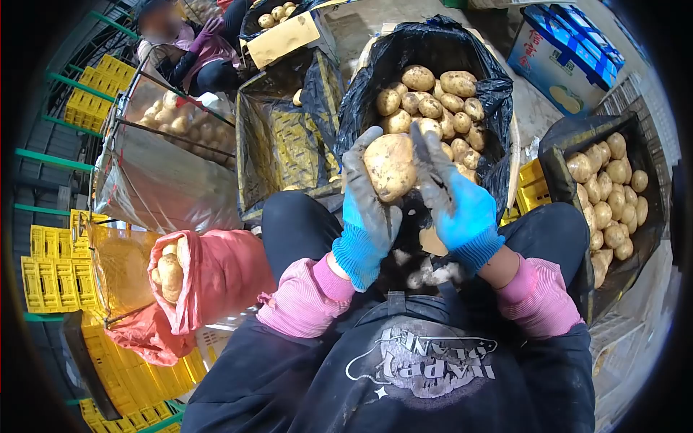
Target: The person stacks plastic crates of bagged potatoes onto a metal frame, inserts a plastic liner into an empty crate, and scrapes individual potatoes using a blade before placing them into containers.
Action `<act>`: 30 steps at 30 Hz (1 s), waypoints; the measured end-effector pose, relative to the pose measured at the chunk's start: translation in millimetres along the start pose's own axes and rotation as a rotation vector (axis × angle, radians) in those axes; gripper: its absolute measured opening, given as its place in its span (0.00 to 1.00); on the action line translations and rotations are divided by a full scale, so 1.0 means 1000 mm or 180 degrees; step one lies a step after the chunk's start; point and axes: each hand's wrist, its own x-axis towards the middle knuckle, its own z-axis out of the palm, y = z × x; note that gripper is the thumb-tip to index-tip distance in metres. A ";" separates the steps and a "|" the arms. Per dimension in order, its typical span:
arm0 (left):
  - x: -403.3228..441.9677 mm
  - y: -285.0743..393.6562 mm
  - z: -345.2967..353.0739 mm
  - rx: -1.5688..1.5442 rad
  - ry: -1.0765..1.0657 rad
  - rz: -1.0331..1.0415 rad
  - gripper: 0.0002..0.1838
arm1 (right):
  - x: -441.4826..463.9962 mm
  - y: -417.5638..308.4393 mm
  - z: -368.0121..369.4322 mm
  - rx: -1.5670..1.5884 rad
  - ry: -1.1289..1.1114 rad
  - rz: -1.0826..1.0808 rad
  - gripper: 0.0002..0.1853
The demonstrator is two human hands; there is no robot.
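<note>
A large, dirt-specked potato [390, 167] is in my left hand [364, 216], whose grey-palmed blue glove curls round its left side and underside. My right hand [456, 206], in a matching glove, is close against the potato's right side with its fingers stretched out; whether they press on it I cannot tell. Just beyond both hands is a box lined with black plastic [498, 108], holding a heap of potatoes [431, 108]. Scraps of white material [433, 274] lie between my knees, below the hands.
To the right stands a dark-lined crate [639, 267] of potatoes. A mostly bare lined crate [289, 144] is ahead on the left. A pink sack [224, 274] with potatoes lies by my left leg. Yellow crates [54, 281] line the far left. Another person [195, 50] sits at upper left.
</note>
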 end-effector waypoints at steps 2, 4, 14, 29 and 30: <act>0.001 0.002 -0.006 0.0217 -0.0017 0.0006 0.35 | -0.006 0.007 0.002 -0.0226 -0.0032 -0.0125 0.34; 0.000 0.014 -0.005 0.0403 -0.0082 -0.0188 0.36 | -0.021 0.008 0.007 -0.0651 -0.0533 -0.0991 0.33; 0.011 0.021 -0.012 0.1830 -0.1522 0.1831 0.34 | 0.006 0.000 -0.025 0.3565 -0.1690 0.1391 0.35; -0.011 0.035 -0.014 0.2598 -0.0932 0.0959 0.57 | 0.009 -0.007 -0.031 0.4256 -0.1068 0.1074 0.34; -0.011 0.036 -0.012 0.2198 -0.0937 0.0666 0.56 | 0.010 -0.007 -0.031 0.4242 -0.1071 0.1059 0.34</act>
